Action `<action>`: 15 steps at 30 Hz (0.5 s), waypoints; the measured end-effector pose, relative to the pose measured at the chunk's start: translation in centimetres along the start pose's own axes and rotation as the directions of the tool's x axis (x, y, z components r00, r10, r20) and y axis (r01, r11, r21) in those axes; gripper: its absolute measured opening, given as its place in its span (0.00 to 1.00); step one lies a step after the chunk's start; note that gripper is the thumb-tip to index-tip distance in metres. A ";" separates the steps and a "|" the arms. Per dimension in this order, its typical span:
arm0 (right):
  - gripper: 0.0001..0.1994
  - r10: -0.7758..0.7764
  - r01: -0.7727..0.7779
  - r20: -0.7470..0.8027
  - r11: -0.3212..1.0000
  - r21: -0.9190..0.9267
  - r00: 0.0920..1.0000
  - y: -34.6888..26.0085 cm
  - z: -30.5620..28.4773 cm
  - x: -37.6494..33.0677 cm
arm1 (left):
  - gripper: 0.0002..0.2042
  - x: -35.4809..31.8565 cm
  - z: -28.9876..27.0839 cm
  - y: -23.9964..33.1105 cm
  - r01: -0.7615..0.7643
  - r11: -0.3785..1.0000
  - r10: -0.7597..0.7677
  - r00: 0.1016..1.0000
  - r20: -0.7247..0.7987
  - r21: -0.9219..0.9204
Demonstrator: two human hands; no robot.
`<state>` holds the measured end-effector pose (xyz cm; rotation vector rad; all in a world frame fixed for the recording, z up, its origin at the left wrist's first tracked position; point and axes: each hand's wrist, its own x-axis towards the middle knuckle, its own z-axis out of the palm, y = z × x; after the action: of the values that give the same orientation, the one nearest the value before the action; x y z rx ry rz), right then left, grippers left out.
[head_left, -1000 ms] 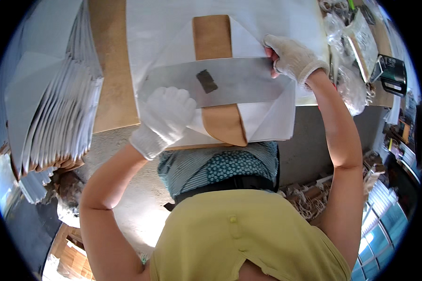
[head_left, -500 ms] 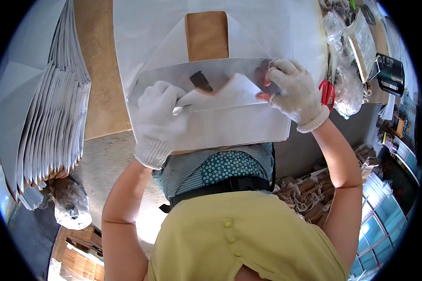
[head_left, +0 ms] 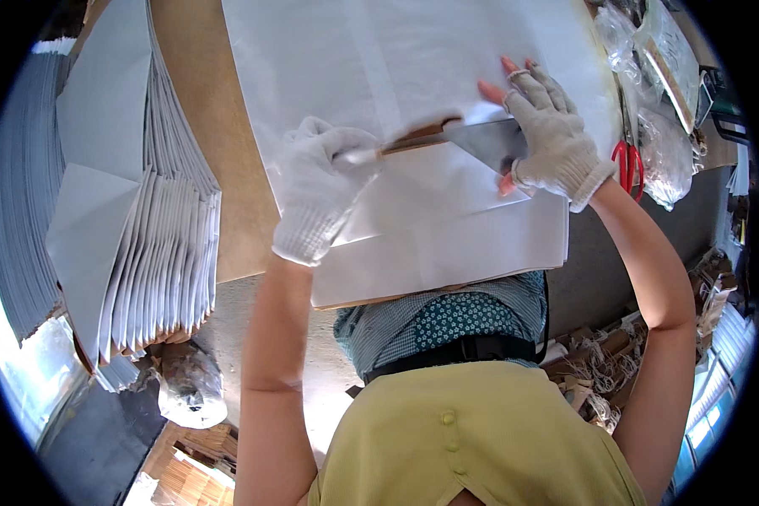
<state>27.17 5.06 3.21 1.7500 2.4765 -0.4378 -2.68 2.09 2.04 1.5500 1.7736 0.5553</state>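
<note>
A large white paper sack (head_left: 447, 240) with brown showing along its edges lies in front of me, its near end folded up into a pointed flap. My left hand (head_left: 322, 190), in a white knitted glove, is closed on the left part of that folded flap. On the right, my right hand (head_left: 555, 126) rests with fingers spread over the paper; its glove leaves the fingertips bare. A grey, shadowed fold (head_left: 491, 142) lies between the flap and my right hand. A strip of brown paper (head_left: 426, 137) peeks out above the flap's edge.
To the left stand a fanned stack of folded white paper sacks (head_left: 164, 244) and a second stack (head_left: 25, 185). Red-handled scissors (head_left: 627, 169) and clear plastic bags (head_left: 666, 160) lie along the table's right side. A clear bag (head_left: 190, 388) sits below the left stack.
The near flap has been folded up and away from me, covering most of the brown patch. My right hand has spread out and moved up. The whole view has shifted.
</note>
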 end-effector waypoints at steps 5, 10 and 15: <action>0.39 -0.086 0.096 -0.106 0.991 0.092 0.991 0.5 1.1 -2.1 | 0.14 -1.8 1.2 -0.6 -0.199 0.980 0.197 0.975 -0.108 -0.016; 0.30 -0.144 0.146 -0.118 0.989 0.013 0.983 0.1 2.0 -3.1 | 0.16 -3.1 0.8 0.1 -0.161 0.981 0.159 0.987 -0.025 -0.107; 0.24 -0.360 0.409 -0.274 0.901 0.144 0.892 -0.3 2.6 -1.6 | 0.13 -3.4 -0.5 0.8 -0.277 0.960 0.277 0.935 0.219 -0.034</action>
<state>27.14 2.84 1.17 1.4328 3.0728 -0.5444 -2.40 -1.05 3.73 1.7995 1.3961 0.4944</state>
